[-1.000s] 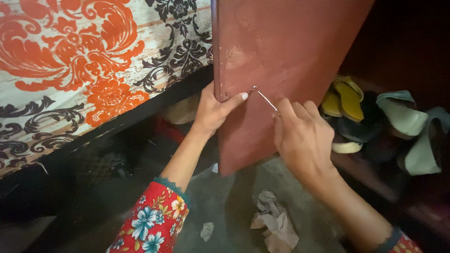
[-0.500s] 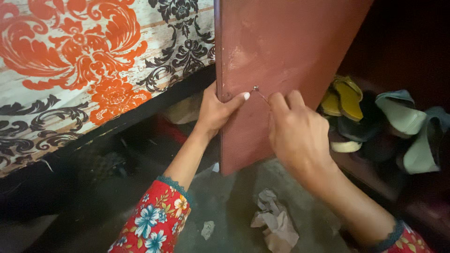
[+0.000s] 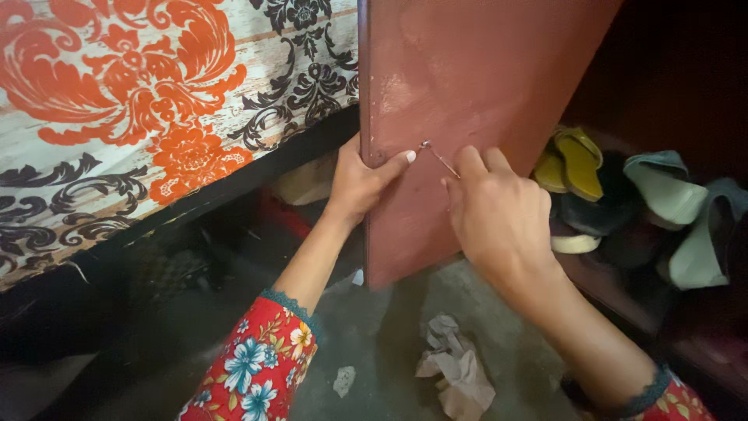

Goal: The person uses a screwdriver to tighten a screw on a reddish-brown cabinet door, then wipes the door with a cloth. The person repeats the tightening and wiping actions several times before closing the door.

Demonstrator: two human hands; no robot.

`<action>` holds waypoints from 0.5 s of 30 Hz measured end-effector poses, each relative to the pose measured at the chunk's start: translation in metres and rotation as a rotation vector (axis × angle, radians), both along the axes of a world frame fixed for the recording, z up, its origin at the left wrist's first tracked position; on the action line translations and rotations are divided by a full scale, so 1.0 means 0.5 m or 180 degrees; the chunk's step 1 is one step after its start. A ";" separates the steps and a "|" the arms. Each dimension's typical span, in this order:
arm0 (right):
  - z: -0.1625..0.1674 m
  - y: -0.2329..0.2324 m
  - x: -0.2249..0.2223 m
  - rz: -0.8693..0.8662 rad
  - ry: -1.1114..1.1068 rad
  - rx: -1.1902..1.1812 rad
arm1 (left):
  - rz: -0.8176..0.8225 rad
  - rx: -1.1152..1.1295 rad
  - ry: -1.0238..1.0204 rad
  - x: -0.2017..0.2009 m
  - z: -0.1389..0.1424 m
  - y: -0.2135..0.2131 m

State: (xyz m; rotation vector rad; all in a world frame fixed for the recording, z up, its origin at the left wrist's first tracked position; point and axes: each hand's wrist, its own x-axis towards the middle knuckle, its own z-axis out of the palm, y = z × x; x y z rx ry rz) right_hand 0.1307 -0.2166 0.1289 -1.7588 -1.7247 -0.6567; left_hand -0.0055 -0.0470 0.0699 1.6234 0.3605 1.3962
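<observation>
The right hand (image 3: 499, 214) is closed, its fingertips pinching a thin metal wire (image 3: 441, 159) that runs up and to the left to a small fastening on the face of a reddish-brown wooden door (image 3: 467, 86). The left hand (image 3: 365, 181) grips the left edge of that same door, fingers wrapped behind it and the thumb lying flat across the front, its tip just beside the upper end of the wire. Both forearms come up from below, each in a red floral sleeve (image 3: 257, 370) with a dark lace cuff.

The door stands upright and ajar, its lower corner hanging above a grey concrete floor (image 3: 374, 327). On the floor below the right wrist lies a crumpled piece of paper (image 3: 456, 370), with a smaller scrap (image 3: 343, 380) near the left sleeve. To the right of the door, in a dark cabinet interior, several shoes (image 3: 623, 203) sit piled on a shelf: yellow, pale green and dark ones. To the left a cloth (image 3: 132, 109) with orange and black floral print drapes over a raised surface, the space under it in shadow
</observation>
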 end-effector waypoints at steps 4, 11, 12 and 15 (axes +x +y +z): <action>-0.006 0.017 0.008 -0.0315 0.0263 -0.0210 | 0.0070 0.0140 0.0027 0.001 -0.003 0.004; -0.003 -0.001 0.010 0.0245 0.0141 0.0255 | 0.0032 0.0006 -0.0001 0.001 0.001 -0.009; 0.000 -0.001 0.008 0.0187 0.0180 0.0263 | 0.0044 -0.0020 0.0018 0.000 0.002 -0.010; 0.008 -0.006 0.008 0.0013 0.0240 0.0161 | 0.0074 -0.0017 0.0082 0.000 0.004 -0.007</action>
